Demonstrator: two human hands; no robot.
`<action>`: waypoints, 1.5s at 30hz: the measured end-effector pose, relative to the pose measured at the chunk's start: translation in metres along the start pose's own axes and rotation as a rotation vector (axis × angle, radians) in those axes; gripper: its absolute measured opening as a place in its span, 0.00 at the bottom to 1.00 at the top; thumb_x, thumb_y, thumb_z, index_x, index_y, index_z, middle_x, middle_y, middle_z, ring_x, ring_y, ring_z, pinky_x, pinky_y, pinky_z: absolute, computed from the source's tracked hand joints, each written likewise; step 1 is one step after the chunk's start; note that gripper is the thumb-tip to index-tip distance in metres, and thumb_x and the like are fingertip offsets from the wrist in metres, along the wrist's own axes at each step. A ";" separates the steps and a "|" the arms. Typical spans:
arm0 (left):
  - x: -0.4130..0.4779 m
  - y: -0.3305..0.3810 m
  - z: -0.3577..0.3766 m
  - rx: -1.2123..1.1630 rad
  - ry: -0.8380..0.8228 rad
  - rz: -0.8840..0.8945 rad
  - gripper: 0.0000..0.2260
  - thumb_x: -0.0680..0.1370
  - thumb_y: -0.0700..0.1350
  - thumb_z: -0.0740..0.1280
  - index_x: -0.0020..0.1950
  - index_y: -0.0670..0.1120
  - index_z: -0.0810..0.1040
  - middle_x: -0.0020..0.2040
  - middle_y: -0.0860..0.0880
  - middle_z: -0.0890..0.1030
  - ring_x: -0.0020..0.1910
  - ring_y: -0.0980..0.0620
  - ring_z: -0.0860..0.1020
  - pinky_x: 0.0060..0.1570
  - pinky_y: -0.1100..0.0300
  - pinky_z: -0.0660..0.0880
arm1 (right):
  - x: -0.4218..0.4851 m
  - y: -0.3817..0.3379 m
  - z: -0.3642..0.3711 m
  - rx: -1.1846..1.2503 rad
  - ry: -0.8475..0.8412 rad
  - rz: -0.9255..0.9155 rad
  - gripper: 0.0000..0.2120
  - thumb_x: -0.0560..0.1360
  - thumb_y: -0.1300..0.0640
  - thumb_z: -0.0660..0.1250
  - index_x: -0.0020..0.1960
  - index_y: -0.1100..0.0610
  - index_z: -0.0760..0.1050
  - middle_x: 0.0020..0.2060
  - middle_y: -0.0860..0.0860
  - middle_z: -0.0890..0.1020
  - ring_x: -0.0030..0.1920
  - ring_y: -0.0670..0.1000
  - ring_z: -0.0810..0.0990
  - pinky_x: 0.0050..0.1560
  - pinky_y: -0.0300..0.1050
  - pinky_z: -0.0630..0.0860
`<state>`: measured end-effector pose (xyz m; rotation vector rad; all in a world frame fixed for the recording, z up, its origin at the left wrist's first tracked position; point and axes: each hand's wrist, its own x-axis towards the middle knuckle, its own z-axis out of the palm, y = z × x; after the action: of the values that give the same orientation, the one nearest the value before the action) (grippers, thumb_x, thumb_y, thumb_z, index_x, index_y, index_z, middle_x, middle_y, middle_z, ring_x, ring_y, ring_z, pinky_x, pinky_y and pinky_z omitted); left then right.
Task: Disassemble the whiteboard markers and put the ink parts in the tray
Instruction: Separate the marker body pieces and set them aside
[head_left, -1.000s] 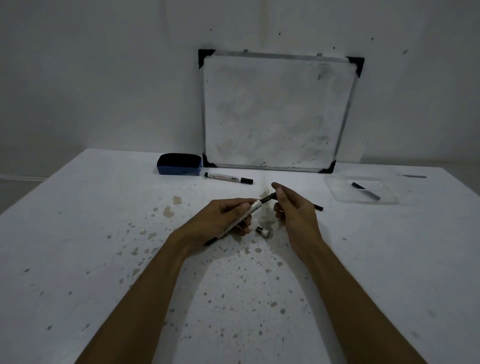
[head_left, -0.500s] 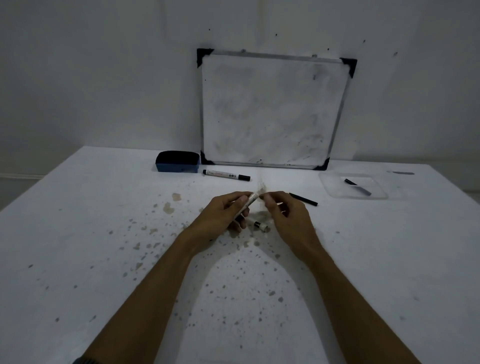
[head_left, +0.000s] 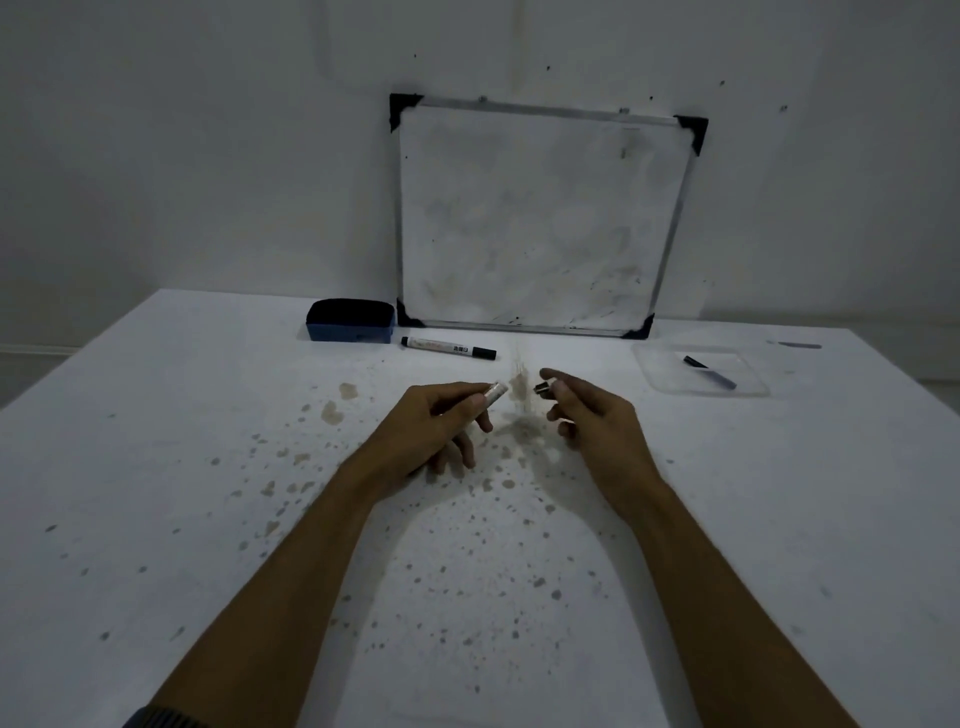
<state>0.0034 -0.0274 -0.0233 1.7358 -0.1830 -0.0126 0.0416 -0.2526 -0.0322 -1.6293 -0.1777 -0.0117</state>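
The whole marker (head_left: 448, 347) beside the eraser (head_left: 349, 321) bears printed markings too small to read

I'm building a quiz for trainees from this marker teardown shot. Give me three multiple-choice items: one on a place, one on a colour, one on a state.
1. Where does the tray sit?
A. far right of the table
B. left of the eraser
C. under the hands

2. What colour is the eraser base?
A. red
B. blue
C. yellow

3. How does the left hand stand?
A. flat on the table
B. closed on the marker barrel
C. inside the tray

Answers:
1 A, it lies at the table's right, below the whiteboard corner, with one dark ink part in it.
2 B, the base is blue under a black pad.
3 B, the barrel end sticks out past its fingers, while the right hand pinches a small dark piece.
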 end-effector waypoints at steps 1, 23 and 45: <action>0.000 0.000 -0.001 -0.010 -0.021 -0.011 0.11 0.84 0.48 0.65 0.58 0.46 0.85 0.48 0.47 0.86 0.34 0.42 0.84 0.24 0.58 0.75 | 0.001 -0.001 0.001 0.158 -0.021 0.053 0.13 0.82 0.55 0.67 0.64 0.54 0.83 0.51 0.48 0.87 0.44 0.45 0.81 0.47 0.41 0.77; 0.005 -0.006 0.009 0.041 -0.082 -0.039 0.17 0.84 0.54 0.63 0.56 0.41 0.84 0.37 0.36 0.82 0.22 0.45 0.70 0.20 0.63 0.68 | 0.001 0.001 0.012 -0.101 -0.074 -0.156 0.12 0.82 0.56 0.68 0.63 0.55 0.84 0.46 0.47 0.87 0.40 0.40 0.82 0.45 0.36 0.80; 0.004 -0.007 0.008 0.008 -0.078 -0.083 0.16 0.85 0.50 0.62 0.55 0.40 0.84 0.36 0.47 0.81 0.22 0.54 0.69 0.20 0.63 0.66 | 0.001 -0.001 0.008 0.021 -0.235 -0.031 0.12 0.80 0.55 0.70 0.63 0.54 0.83 0.51 0.51 0.89 0.48 0.47 0.86 0.52 0.38 0.81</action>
<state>0.0067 -0.0351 -0.0309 1.7512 -0.1687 -0.1410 0.0414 -0.2443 -0.0313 -1.6044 -0.3817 0.1579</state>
